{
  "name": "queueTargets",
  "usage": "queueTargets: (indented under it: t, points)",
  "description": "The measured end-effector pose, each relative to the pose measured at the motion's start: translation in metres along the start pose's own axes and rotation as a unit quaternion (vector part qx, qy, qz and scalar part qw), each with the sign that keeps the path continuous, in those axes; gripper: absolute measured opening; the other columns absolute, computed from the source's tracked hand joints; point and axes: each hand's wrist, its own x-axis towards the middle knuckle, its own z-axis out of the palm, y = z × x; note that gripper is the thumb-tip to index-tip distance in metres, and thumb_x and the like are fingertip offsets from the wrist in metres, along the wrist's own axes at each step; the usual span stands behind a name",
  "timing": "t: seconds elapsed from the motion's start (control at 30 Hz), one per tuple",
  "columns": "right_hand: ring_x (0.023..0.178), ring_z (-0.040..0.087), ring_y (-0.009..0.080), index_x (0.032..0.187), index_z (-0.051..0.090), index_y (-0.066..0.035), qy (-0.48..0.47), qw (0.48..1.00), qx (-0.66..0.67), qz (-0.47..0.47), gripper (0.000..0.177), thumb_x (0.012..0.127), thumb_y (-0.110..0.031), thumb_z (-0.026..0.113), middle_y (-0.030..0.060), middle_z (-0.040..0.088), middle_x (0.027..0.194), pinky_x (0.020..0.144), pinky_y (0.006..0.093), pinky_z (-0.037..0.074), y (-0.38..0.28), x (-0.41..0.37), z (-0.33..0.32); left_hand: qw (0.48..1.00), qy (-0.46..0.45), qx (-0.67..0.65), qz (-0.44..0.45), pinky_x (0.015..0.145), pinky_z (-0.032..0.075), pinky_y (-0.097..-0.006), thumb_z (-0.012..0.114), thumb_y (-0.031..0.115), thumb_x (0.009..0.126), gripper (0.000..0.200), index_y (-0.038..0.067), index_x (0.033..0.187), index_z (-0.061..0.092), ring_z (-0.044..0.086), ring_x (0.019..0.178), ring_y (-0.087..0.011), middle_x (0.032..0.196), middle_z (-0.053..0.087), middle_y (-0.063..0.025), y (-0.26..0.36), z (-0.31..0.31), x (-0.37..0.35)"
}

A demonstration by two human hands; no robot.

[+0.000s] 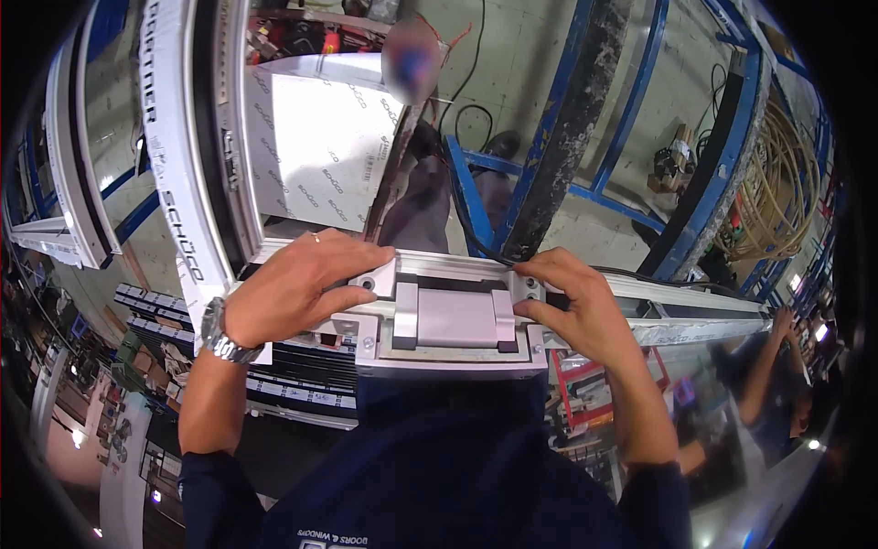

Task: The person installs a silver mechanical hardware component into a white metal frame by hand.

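Observation:
A silver door hinge point(457, 317) lies across the aluminium frame profile point(626, 306) in front of my body. My left hand point(306, 282), with a metal watch at the wrist, grips the light end plate point(382, 282) at the hinge's left side between thumb and fingers. On the opposite side, my right hand point(576, 297) pinches another end plate with screw holes point(530, 285) between thumb and forefinger. Below the hinge's barrel, a silver bracket point(450, 369) runs along the profile's near side. Whether screws hold these plates cannot be made out.
An upright profile wrapped in printed film point(172, 156) meets the frame at left. Beyond it sits a white printed sheet point(320, 146). Blue metal stands point(631, 96) and coiled tubing point(773, 183) are at the right. Another person's arm point(766, 375) shows at the right edge.

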Motion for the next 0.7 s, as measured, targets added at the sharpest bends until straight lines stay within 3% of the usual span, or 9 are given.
queueTargets:
  t: [0.07, 0.17, 0.27, 0.4, 0.43, 0.53, 0.57, 0.67, 0.7]
  points:
    - [0.111, 0.068, 0.0329, 0.131, 0.071, -0.001, -0.033, 0.999, 0.009, 0.018, 0.05, 0.089, -0.024, 0.085, 0.016, 0.067, 0.128, 0.093, 0.0413, 0.055, 0.003, 0.002, -0.004, 1.0, -0.014, 0.009, 0.006, 0.103, 0.05, -0.0455, 0.075, 0.023, 0.097, 0.053, 0.002, 0.144, 0.064, 0.064, 0.119, -0.0365, 0.137, 0.071, -0.0147, 0.0, -0.004, 0.002]
    - [0.127, 0.061, 0.039, 0.139, 0.068, -0.004, 0.014, 1.0, 0.015, -0.023, 0.065, 0.085, -0.033, 0.089, 0.0211, 0.061, 0.14, 0.106, 0.0457, 0.051, 0.001, -0.011, 0.005, 1.0, -0.013, 0.023, -0.002, 0.103, 0.05, -0.0452, 0.073, 0.026, 0.099, 0.054, 0.004, 0.147, 0.062, 0.064, 0.121, -0.0357, 0.138, 0.07, -0.0147, 0.002, -0.001, 0.0]
    - [0.137, 0.053, 0.0445, 0.144, 0.064, -0.004, 0.018, 0.99, -0.093, -0.107, 0.08, 0.079, -0.04, 0.092, 0.0242, 0.054, 0.148, 0.114, 0.0497, 0.045, -0.02, -0.026, 0.001, 0.999, -0.015, 0.03, -0.015, 0.104, 0.051, -0.0448, 0.072, 0.031, 0.099, 0.055, 0.006, 0.147, 0.062, 0.065, 0.124, -0.0354, 0.14, 0.07, -0.0125, 0.005, -0.001, 0.0]
    - [0.13, 0.057, 0.0425, 0.142, 0.062, -0.003, 0.016, 0.997, -0.061, -0.042, 0.086, 0.072, -0.039, 0.096, 0.0204, 0.058, 0.138, 0.11, 0.0498, 0.047, -0.023, -0.043, -0.005, 1.0, -0.015, 0.005, -0.011, 0.104, 0.052, -0.045, 0.074, 0.031, 0.097, 0.056, 0.006, 0.146, 0.063, 0.065, 0.124, -0.0368, 0.139, 0.07, -0.0139, 0.003, -0.002, 0.002]
    - [0.122, 0.058, 0.0402, 0.141, 0.062, -0.003, 0.017, 0.995, -0.086, -0.036, 0.082, 0.071, -0.03, 0.097, 0.0175, 0.06, 0.13, 0.104, 0.0484, 0.049, -0.027, -0.045, -0.005, 1.0, -0.018, 0.001, -0.014, 0.104, 0.052, -0.0451, 0.074, 0.031, 0.097, 0.056, 0.006, 0.146, 0.063, 0.065, 0.124, -0.037, 0.139, 0.07, -0.014, 0.005, -0.002, 0.002]
    - [0.118, 0.059, 0.0396, 0.139, 0.062, -0.004, -0.025, 0.994, -0.089, -0.066, 0.078, 0.071, -0.021, 0.096, 0.0152, 0.061, 0.126, 0.102, 0.0471, 0.049, -0.017, -0.045, -0.008, 0.999, -0.016, 0.023, -0.023, 0.105, 0.052, -0.0451, 0.074, 0.031, 0.097, 0.057, 0.006, 0.146, 0.063, 0.065, 0.124, -0.037, 0.139, 0.07, -0.0144, 0.007, -0.001, 0.0]
    - [0.115, 0.059, 0.0386, 0.137, 0.063, -0.003, -0.031, 0.995, -0.063, -0.065, 0.072, 0.073, -0.012, 0.093, 0.0147, 0.061, 0.124, 0.101, 0.0468, 0.049, -0.019, -0.043, -0.01, 0.999, -0.012, 0.022, -0.027, 0.104, 0.053, -0.0447, 0.075, 0.029, 0.097, 0.055, 0.006, 0.146, 0.063, 0.066, 0.123, -0.0369, 0.139, 0.07, -0.0148, 0.009, -0.001, 0.0]
    - [0.117, 0.059, 0.0371, 0.137, 0.063, -0.003, -0.087, 0.993, -0.037, -0.077, 0.065, 0.078, -0.011, 0.088, 0.0153, 0.063, 0.122, 0.101, 0.0462, 0.049, -0.013, -0.04, -0.024, 0.999, 0.012, 0.023, -0.02, 0.1, 0.054, -0.0441, 0.08, 0.024, 0.09, 0.058, 0.003, 0.142, 0.066, 0.068, 0.116, -0.0394, 0.132, 0.072, -0.0184, 0.007, 0.003, 0.0]
    - [0.116, 0.059, 0.0369, 0.134, 0.065, -0.003, -0.094, 0.991, -0.044, -0.079, 0.059, 0.079, -0.01, 0.085, 0.0153, 0.064, 0.12, 0.101, 0.0463, 0.049, -0.01, -0.037, -0.028, 1.0, 0.006, 0.022, -0.02, 0.101, 0.054, -0.0441, 0.078, 0.024, 0.092, 0.056, 0.004, 0.143, 0.065, 0.068, 0.118, -0.0387, 0.134, 0.071, -0.0174, 0.007, 0.003, 0.0]
